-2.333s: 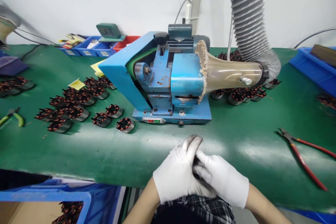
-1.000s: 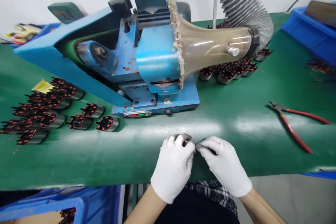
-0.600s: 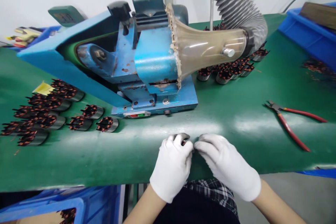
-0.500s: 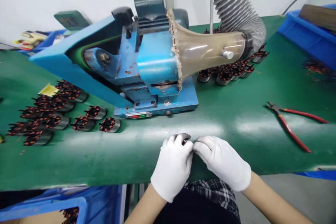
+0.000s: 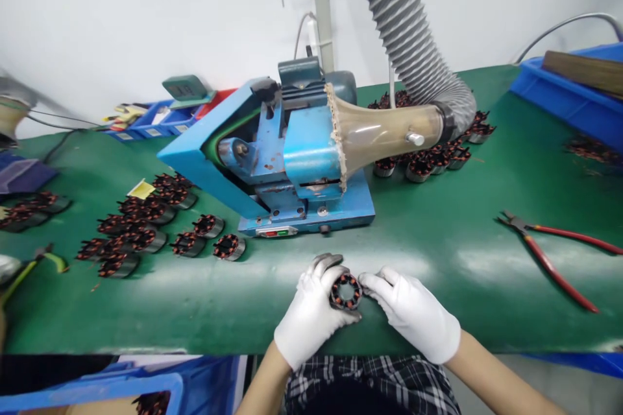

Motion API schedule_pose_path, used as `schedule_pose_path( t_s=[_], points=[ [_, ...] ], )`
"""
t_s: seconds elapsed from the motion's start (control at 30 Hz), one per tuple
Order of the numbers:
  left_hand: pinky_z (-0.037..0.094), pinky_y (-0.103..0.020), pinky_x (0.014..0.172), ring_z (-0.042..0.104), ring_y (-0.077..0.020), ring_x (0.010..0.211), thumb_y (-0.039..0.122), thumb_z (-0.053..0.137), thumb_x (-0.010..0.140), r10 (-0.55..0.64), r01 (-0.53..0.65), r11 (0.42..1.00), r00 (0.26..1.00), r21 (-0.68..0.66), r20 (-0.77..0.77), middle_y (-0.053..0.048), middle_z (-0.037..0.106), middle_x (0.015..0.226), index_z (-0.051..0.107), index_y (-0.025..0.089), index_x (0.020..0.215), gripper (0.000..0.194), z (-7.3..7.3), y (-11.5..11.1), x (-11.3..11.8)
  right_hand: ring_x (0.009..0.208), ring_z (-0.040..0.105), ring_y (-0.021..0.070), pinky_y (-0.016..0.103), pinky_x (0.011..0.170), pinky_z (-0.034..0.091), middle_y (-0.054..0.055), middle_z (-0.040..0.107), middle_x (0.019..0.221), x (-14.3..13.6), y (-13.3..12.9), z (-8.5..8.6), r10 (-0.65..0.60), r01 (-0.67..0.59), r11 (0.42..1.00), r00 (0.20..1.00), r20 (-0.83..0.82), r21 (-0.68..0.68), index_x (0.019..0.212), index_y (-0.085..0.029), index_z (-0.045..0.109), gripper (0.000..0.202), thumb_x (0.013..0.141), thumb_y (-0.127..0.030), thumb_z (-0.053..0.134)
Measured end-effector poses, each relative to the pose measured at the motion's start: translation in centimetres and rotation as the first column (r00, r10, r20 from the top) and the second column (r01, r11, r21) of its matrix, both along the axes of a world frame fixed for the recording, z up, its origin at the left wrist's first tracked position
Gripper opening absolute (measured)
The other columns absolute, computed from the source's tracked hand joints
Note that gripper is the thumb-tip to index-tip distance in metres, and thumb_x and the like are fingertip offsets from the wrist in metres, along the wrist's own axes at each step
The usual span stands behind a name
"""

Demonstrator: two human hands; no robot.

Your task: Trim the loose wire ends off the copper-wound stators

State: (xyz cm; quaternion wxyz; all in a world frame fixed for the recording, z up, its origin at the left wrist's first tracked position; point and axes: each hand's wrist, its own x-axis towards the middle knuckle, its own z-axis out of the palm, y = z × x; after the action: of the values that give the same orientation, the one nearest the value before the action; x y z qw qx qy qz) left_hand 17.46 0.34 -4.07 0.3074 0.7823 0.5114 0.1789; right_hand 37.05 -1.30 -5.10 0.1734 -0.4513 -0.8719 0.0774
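A ring-shaped motor stator [image 5: 359, 301] with copper windings faces up towards me. My left hand [image 5: 311, 311], in a white glove with dark fingertips, is wrapped round its left side. Close to the ring's right edge, my right hand [image 5: 413, 311], gloved the same way, has thumb and fingers pinched together. Whatever lies between those fingertips is too small or hidden to make out. Both hands are over the front of the green bench [image 5: 204, 311].
A blue belt grinder [image 5: 311, 142] with a grey hose [image 5: 403, 19] stands behind my hands. Several stators [image 5: 141, 237] sit left of it, more behind it. Red-handled cutting pliers [image 5: 540, 253] lie right. A blue bin [image 5: 574, 91] stands far right; another box [image 5: 97, 392] is below the bench edge.
The stator has been turned so its open ring and windings now face me; before, my left hand mostly hid it. My view has shifted, showing more of the bench's left side.
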Motion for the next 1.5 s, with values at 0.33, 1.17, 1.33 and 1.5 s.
schedule_pose_path(
  t_s=[0.33, 1.17, 1.33, 1.5],
  points=[
    [0.047, -0.030, 0.085, 0.057, -0.0182, 0.094, 0.006, 0.068, 0.063, 0.044, 0.031, 0.992, 0.828, -0.123, 0.559, 0.000, 0.059, 0.097, 0.059, 0.024, 0.088, 0.032, 2.6, -2.0, 0.7, 0.063, 0.050, 0.0155, 0.025, 0.058, 0.040, 0.004, 0.049, 0.072, -0.5, -0.4, 4.9, -0.190, 0.073, 0.948, 0.911, -0.366, -0.310, 0.078, -0.017, 0.059, 0.022, 0.084, -0.013, 0.039],
    [0.048, -0.027, 0.083, 0.057, -0.0163, 0.092, 0.003, 0.064, 0.065, -0.011, 0.060, 0.995, 0.859, -0.080, 0.512, 0.002, 0.059, 0.093, 0.059, 0.026, 0.085, 0.030, 4.4, -1.9, 0.3, 0.062, 0.049, 0.0146, 0.026, 0.059, 0.037, 0.000, 0.050, 0.065, -1.5, -0.7, 5.9, -0.462, 0.052, 0.794, 0.700, -0.544, -0.606, 0.063, -0.018, 0.057, 0.021, 0.081, -0.022, 0.045],
    [0.038, -0.038, 0.097, 0.041, -0.0235, 0.118, 0.002, 0.062, 0.067, 0.002, -0.074, 0.982, 0.924, 0.173, 0.383, -0.006, 0.045, 0.123, 0.050, 0.028, 0.115, 0.056, 3.8, -2.4, -0.1, 0.051, 0.045, 0.0125, 0.023, 0.049, 0.036, -0.002, 0.043, 0.059, -1.5, -0.6, 5.7, -0.552, -0.087, 0.662, 0.615, -0.563, -0.745, 0.056, -0.018, 0.047, 0.026, 0.080, -0.026, 0.047],
    [0.046, -0.028, 0.087, 0.054, -0.0160, 0.096, -0.001, 0.065, 0.063, -0.045, 0.108, 0.988, 0.887, -0.112, 0.460, 0.001, 0.056, 0.100, 0.055, 0.027, 0.097, 0.045, 3.0, -2.0, 0.2, 0.060, 0.050, 0.0156, 0.027, 0.058, 0.040, 0.002, 0.050, 0.066, -1.6, -1.1, 4.8, -0.549, 0.129, 0.764, 0.645, -0.532, -0.632, 0.064, -0.018, 0.057, 0.022, 0.081, -0.027, 0.045]
  ],
)
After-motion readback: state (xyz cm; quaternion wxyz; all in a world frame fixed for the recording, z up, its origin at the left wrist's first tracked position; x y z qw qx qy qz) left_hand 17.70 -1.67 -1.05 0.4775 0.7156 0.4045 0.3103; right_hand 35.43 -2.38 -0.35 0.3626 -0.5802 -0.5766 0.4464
